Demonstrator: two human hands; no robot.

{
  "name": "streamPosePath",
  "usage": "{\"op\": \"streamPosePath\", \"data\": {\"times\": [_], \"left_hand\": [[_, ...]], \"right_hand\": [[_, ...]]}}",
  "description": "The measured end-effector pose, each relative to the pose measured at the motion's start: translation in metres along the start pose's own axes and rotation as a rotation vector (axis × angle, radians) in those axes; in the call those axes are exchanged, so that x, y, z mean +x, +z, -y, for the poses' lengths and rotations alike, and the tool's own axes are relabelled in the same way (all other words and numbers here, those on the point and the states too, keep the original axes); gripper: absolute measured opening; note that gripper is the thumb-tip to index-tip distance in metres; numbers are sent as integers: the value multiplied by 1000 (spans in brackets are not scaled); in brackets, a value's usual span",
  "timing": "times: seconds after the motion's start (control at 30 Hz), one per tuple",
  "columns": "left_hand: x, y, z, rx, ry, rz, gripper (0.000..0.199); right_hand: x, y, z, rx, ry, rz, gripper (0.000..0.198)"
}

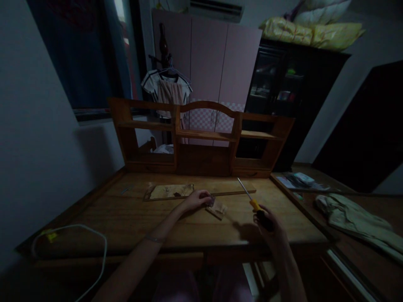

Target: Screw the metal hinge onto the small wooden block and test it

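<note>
In my right hand (267, 222) is a screwdriver (255, 205) with a yellow and black handle, its metal shaft tilted up and to the left above the desk. My left hand (200, 199) reaches over the desk, fingers closed at a small purplish piece (210, 201), too dim to identify. That piece lies at the upper left end of a small wooden block (216, 210). Behind the left hand, a long wooden board (171, 191) with a torn, stained paper-like surface lies across the desk.
The wooden desk (126, 218) carries a shelf unit (204, 135) along its back. A white cable (105, 247) with a yellow tag loops at the left front. Small metal bits (125, 190) lie at the left. A pale cloth (359, 222) rests on the surface to the right.
</note>
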State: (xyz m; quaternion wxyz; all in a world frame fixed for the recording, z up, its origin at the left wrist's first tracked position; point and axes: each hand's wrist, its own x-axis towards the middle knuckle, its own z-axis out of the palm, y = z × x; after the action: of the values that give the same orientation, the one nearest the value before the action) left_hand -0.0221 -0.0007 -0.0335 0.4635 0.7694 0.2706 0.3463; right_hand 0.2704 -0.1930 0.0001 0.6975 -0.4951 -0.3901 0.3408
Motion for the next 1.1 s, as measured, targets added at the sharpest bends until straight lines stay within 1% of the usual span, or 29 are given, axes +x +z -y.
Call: {"op": "streamPosePath", "data": {"times": [0.17, 0.3, 0.37, 0.47, 0.6, 0.67, 0.7, 0.77, 0.83, 0.87, 0.9, 0.97, 1.0, 1.03, 1.1], "left_hand": [[1, -3, 0, 46, 17, 15, 32], [3, -6, -1, 101, 11, -5, 32], [2, -7, -4, 105, 22, -13, 30], [-1, -6, -12, 88, 21, -5, 28], [-6, -2, -24, 120, -50, -25, 27], [-8, -6, -29, 159, -61, -41, 26], [-10, -11, -31, 180, -61, -59, 26], [-17, -32, -33, 228, -68, -122, 27], [-30, -68, -33, 274, -95, -235, 29], [-39, -92, -31, 295, -127, -307, 30], [-50, -118, -29, 307, -179, -405, 32], [-78, -172, -23, 342, -297, -571, 36], [-94, -198, -20, 376, -369, -660, 34], [-110, -222, -18, 416, -445, -728, 30], [-140, -258, -13, 477, -526, -858, 23]], "right_hand": [[2, 23, -15, -42, 64, 61, 39], [2, 32, -31, -151, 105, 86, 51], [2, 33, -36, -210, 94, 84, 55], [1, 33, -40, -295, 44, 75, 55], [-1, 34, -41, -360, 0, 85, 54], [-2, 34, -41, -399, -24, 102, 53], [-2, 33, -42, -426, -36, 118, 52], [-2, 33, -43, -479, -54, 144, 51], [-3, 32, -45, -515, -51, 167, 52], [-3, 32, -45, -525, -49, 174, 52], [-3, 32, -46, -529, -51, 182, 52], [-5, 32, -46, -521, -59, 195, 51], [-5, 32, -46, -513, -61, 191, 50], [-6, 32, -46, -505, -61, 180, 50], [-5, 32, -45, -488, -48, 167, 49]]}}
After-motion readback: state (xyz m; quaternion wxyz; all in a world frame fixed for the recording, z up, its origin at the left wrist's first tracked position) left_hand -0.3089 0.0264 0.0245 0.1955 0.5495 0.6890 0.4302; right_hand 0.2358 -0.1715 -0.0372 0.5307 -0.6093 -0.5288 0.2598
